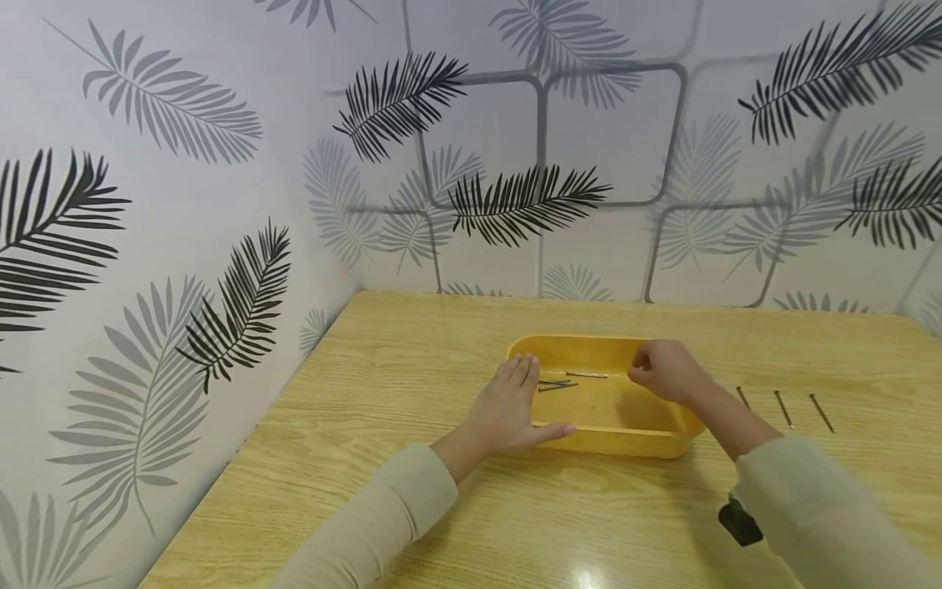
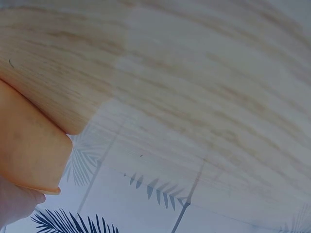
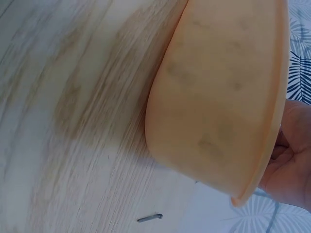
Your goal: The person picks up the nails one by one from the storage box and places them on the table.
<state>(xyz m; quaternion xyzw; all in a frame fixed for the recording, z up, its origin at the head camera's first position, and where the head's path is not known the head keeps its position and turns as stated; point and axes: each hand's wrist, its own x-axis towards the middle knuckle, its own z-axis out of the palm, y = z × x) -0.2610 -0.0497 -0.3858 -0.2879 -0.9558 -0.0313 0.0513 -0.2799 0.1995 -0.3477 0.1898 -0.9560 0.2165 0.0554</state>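
A yellow plastic tray [image 1: 611, 442] rests on the wooden table, with several thin metal nails [image 1: 586, 375] on its floor toward the left and back. My left hand [image 1: 508, 405] lies over the tray's left end, fingers straight across the rim and thumb along the front wall. At the right end, my right hand [image 1: 668, 372] reaches over the rim with its fingers curled together above the tray floor. No nail shows between those fingers, though their tips are partly hidden. In the right wrist view, the tray's outer wall [image 3: 209, 107] covers part of that hand.
To the right of the tray, three nails lie in a spaced row on the table, the middle nail [image 1: 784, 409] among them. Behind the table [image 1: 412, 343] stands a wall [image 1: 486, 139] with a leaf pattern; another patterned wall borders the left edge.
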